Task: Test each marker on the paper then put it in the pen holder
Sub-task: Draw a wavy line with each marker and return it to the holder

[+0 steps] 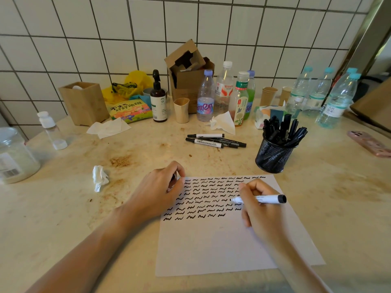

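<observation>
I see a stained bench under a tiled wall, crowded at the back with bottles, cups and a cardboard box. Nearest me lies the paper, its upper part filled with rows of black squiggles. The black mesh pen holder, packed with markers, stands just beyond the paper's right corner. My left hand rests on the paper's left edge, its fingers curled around something small and dark that I cannot make out. My right hand pinches an uncapped marker, tip pointing left over the squiggles. Three loose markers lie together behind the paper.
</observation>
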